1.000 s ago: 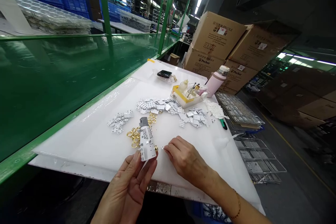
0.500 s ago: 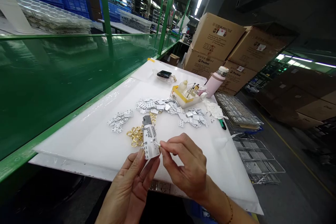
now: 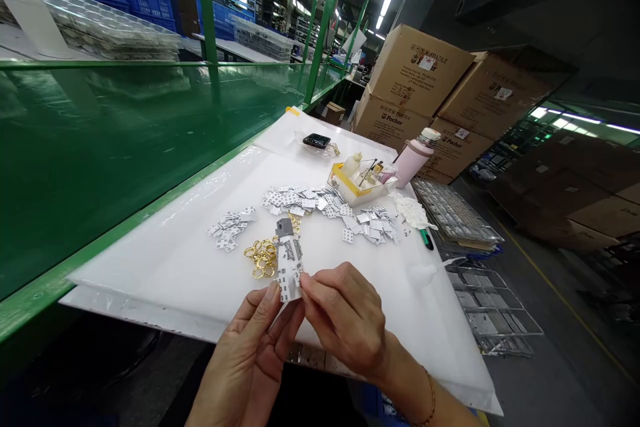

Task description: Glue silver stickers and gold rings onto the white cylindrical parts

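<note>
White model part [image 3: 289,268]: held upright-tilted above the near edge of the counter [image 3: 185,273]; count, one.
Grey end block [image 3: 284,227]: sits in place at the far end; one.
Progress: seems partly assembled, with lattice details and small fittings on the face; work at the right edge looks unfinished, remaining steps impossible to tell.
Left hand [image 3: 250,340]: curls closed around the near end of the white model part, thumb on top.
Right hand [image 3: 347,320]: pinches fingertips closed at the part's right edge; cannot tell if anything is between them.
Small perforated plates [image 3: 317,200]: lie loose in two heaps, wide far one, smaller left one; too many overlapping to count.
Gold rings [image 3: 264,253]: piled just left of the part, over ten.
Tray [image 3: 353,195]: one, far right.
Pink flask [image 3: 413,163]: one.
Green marker [image 3: 427,239]: one.
</note>
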The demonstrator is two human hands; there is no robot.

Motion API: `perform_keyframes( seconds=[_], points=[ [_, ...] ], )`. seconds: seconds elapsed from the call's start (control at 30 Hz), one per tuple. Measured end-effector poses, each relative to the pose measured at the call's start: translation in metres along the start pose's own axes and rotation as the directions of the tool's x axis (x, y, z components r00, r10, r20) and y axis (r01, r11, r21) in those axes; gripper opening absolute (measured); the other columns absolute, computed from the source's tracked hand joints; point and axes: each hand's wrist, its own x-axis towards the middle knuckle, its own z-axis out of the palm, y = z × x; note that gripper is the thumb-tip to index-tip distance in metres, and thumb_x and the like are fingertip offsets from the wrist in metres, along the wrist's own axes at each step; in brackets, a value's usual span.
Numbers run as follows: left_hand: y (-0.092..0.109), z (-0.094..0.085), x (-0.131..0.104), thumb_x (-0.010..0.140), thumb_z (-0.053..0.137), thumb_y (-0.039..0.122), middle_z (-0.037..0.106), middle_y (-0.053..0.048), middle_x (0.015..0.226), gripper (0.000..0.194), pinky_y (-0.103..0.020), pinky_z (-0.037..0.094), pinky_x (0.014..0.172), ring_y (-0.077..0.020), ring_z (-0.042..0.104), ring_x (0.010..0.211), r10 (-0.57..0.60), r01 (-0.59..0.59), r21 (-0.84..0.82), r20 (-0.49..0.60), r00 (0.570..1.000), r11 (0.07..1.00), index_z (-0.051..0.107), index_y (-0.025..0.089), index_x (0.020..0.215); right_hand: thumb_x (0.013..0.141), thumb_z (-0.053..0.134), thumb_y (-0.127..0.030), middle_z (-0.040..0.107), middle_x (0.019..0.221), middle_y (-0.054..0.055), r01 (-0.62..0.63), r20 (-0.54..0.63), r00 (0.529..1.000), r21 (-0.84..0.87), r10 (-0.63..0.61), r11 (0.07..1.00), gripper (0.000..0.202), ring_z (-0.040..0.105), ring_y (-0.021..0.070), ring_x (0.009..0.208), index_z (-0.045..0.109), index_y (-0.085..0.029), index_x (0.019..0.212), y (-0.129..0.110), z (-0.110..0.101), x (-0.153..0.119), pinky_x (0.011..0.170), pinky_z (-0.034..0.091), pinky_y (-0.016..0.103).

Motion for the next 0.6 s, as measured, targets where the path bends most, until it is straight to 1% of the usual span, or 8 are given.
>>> perform_keyframes(
  seconds=[0.13,0.3,0.4,0.47,0.5,0.53,0.57,0.6],
  points=[
    [0.0,-0.001,0.001,0.089,0.061,0.004,0.075,-0.008,0.097,0.014,-0.038,0.059,0.094,-0.0168,0.074,0.086,0.035,-0.035,0.007,0.0,0.999,0.999,0.072,0.012,0.085,0.091,0.06,-0.004,0.071,0.081,0.011,-0.008,0.049,0.999,0.067,0.005,0.998,0.02,0.06,0.0186,0.07,0.066,-0.007,0.109,0.003,-0.002,-0.004,0.059,0.055,0.031],
    [0.0,-0.004,0.001,0.086,0.063,0.003,0.076,-0.007,0.094,0.015,-0.037,0.06,0.091,-0.016,0.073,0.086,0.073,-0.074,0.026,0.025,0.997,0.997,0.072,0.014,0.081,0.091,0.058,-0.004,0.069,0.08,0.01,-0.057,0.048,0.997,0.081,0.053,0.995,0.02,0.058,0.0179,0.069,0.066,-0.009,0.109,-0.001,-0.002,-0.003,0.058,0.054,0.03],
    [0.0,-0.005,0.002,0.085,0.066,0.004,0.077,-0.005,0.089,0.015,-0.037,0.062,0.088,-0.0153,0.073,0.082,0.092,-0.093,0.043,0.035,0.995,0.995,0.072,0.016,0.079,0.092,0.056,-0.005,0.068,0.08,0.01,-0.085,0.058,0.995,0.098,0.079,0.992,0.021,0.058,0.0181,0.07,0.065,-0.01,0.11,-0.004,-0.002,-0.003,0.058,0.054,0.031],
    [0.001,-0.004,0.001,0.083,0.068,0.005,0.076,-0.003,0.086,0.014,-0.035,0.063,0.086,-0.0146,0.073,0.08,0.106,-0.108,0.058,0.046,0.993,0.992,0.072,0.016,0.076,0.092,0.056,-0.005,0.067,0.081,0.008,-0.16,0.04,0.987,0.159,0.156,0.974,0.02,0.059,0.0179,0.072,0.066,-0.014,0.107,-0.006,-0.001,-0.003,0.06,0.054,0.031],
    [0.001,-0.004,0.001,0.082,0.07,0.005,0.076,-0.002,0.085,0.014,-0.033,0.063,0.085,-0.0141,0.072,0.08,0.115,-0.119,0.069,0.057,0.992,0.991,0.072,0.017,0.076,0.091,0.057,-0.006,0.066,0.08,0.007,-0.22,0.027,0.975,0.21,0.22,0.953,0.018,0.059,0.0176,0.073,0.066,-0.015,0.103,-0.007,-0.001,-0.003,0.061,0.053,0.03],
    [0.002,-0.003,0.0,0.081,0.072,0.006,0.075,-0.002,0.085,0.012,-0.031,0.062,0.084,-0.0139,0.072,0.081,0.123,-0.129,0.083,0.072,0.99,0.988,0.072,0.017,0.076,0.09,0.059,-0.007,0.064,0.079,0.006,-0.295,0.024,0.954,0.27,0.3,0.916,0.015,0.059,0.0171,0.074,0.067,-0.017,0.098,-0.007,-0.001,-0.004,0.063,0.052,0.03],
    [0.003,-0.002,-0.001,0.079,0.074,0.008,0.075,-0.002,0.084,0.011,-0.029,0.062,0.083,-0.0139,0.072,0.082,0.128,-0.137,0.101,0.089,0.988,0.985,0.072,0.017,0.075,0.089,0.061,-0.009,0.063,0.079,0.004,-0.377,0.038,0.921,0.335,0.388,0.863,0.011,0.059,0.0163,0.075,0.066,-0.018,0.094,-0.007,0.0,-0.004,0.064,0.052,0.029],
    [0.004,-0.001,-0.003,0.077,0.077,0.01,0.075,-0.001,0.083,0.01,-0.027,0.062,0.082,-0.014,0.071,0.083,0.13,-0.143,0.122,0.109,0.986,0.982,0.072,0.017,0.075,0.088,0.063,-0.011,0.062,0.081,0.003,-0.462,0.072,0.877,0.397,0.475,0.793,0.009,0.058,0.0155,0.075,0.064,-0.019,0.093,-0.007,-0.001,-0.004,0.065,0.052,0.029]
  ],
)
